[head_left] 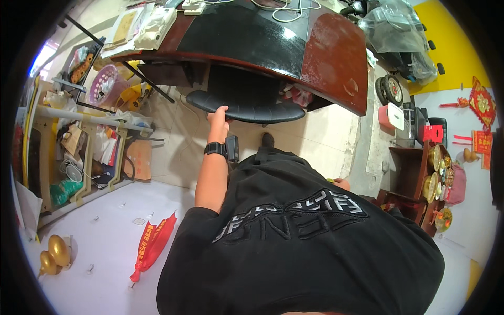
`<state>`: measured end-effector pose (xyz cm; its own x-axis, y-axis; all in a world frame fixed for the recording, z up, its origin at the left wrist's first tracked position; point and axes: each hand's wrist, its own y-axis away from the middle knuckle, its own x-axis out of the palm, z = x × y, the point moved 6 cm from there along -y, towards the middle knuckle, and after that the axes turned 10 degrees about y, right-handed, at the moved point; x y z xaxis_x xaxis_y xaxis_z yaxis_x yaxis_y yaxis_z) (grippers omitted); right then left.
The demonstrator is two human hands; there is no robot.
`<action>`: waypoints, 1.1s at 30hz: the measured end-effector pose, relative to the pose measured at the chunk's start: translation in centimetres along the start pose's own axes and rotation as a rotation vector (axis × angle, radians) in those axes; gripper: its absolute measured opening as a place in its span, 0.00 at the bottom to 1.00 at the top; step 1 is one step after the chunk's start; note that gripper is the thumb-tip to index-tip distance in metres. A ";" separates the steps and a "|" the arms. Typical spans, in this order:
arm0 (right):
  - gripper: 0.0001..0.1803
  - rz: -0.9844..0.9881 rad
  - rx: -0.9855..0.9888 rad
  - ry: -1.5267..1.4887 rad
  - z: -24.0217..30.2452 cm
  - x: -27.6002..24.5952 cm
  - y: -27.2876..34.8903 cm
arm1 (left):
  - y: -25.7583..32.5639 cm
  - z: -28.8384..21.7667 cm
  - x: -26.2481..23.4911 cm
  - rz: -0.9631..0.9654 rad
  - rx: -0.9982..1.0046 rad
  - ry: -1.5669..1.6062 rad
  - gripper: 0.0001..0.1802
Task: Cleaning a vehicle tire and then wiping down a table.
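Black chair (247,108) appears mostly tucked under worktop (336,58); remaining travel unclear. Left grip (218,121): clamped on chair edge. Right grip (342,184): mostly hidden, cannot tell.

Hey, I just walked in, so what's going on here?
The person's left hand is on the left part of a black padded chair backrest, which stands at the open side of a reddish-brown desk. The right hand shows only partly beyond the black shirt, beside something yellow-green; whether it holds that is unclear.
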<state>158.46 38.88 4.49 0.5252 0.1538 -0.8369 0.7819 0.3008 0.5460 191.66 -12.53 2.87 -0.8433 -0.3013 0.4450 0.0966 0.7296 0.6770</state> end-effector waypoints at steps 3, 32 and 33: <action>0.19 0.031 0.029 0.013 1.3 0.8 1.2 | 0.6 -0.3 -2.0 -0.029 -0.002 -0.006 0.17; 0.23 0.406 -0.381 -0.721 25.8 -8.3 -2.4 | 2.9 0.6 -2.1 -0.040 -0.018 -0.044 0.15; 0.23 0.415 -0.397 -0.719 26.5 -8.0 -2.7 | 3.2 0.5 -1.8 -0.025 -0.045 -0.041 0.15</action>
<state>161.07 11.90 10.74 0.9241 -0.2609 -0.2792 0.3815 0.6734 0.6332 193.22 -9.36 3.94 -0.8669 -0.2929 0.4034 0.0977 0.6937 0.7136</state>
